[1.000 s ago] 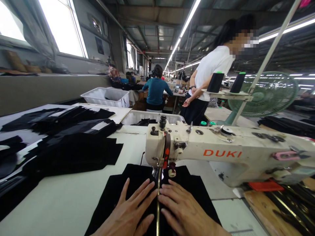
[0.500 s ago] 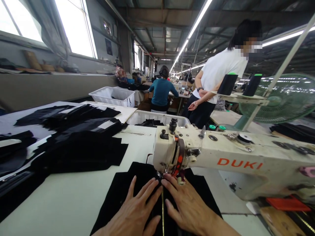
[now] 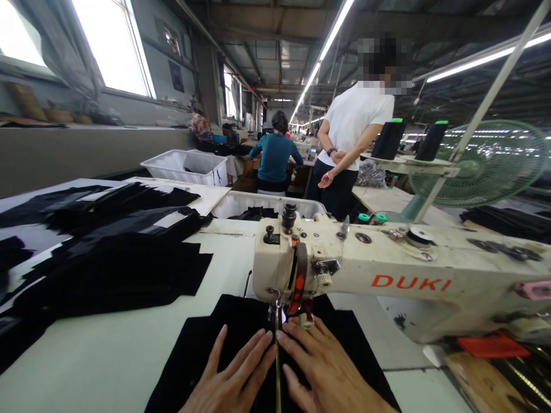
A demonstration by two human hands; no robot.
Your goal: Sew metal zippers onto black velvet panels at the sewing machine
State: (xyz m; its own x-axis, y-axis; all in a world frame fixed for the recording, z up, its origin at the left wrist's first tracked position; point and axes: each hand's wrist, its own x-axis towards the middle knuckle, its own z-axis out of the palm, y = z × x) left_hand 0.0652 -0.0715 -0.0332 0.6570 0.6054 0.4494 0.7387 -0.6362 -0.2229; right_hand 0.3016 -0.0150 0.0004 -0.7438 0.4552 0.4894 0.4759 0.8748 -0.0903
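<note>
My left hand [image 3: 235, 373] lies flat with spread fingers on a black fabric piece [image 3: 183, 350] on the white sewing table. Flat on the same cloth, right of a gold-toothed zipper [image 3: 278, 381], is my right hand [image 3: 321, 364], its fingers slightly apart. The zipper runs lengthwise between both hands, up to the needle area [image 3: 278, 310] of the sewing machine [image 3: 353, 252]. Both sets of fingertips rest just in front of the machine's head. The wrists are cut off by the lower frame edge.
Stacked black fabric pieces [image 3: 124, 269] cover the table's left side. White plastic bins [image 3: 189, 166] stand beyond it. Thread cones [image 3: 387, 140] and a green fan [image 3: 477, 163] are at right. One person [image 3: 357, 126] stands ahead; another [image 3: 275, 158] sits farther off.
The fabric and both hands sit slightly farther from the needle, with more zipper showing by the presser foot. The standing person has turned their back more, and my view has shifted a little right.
</note>
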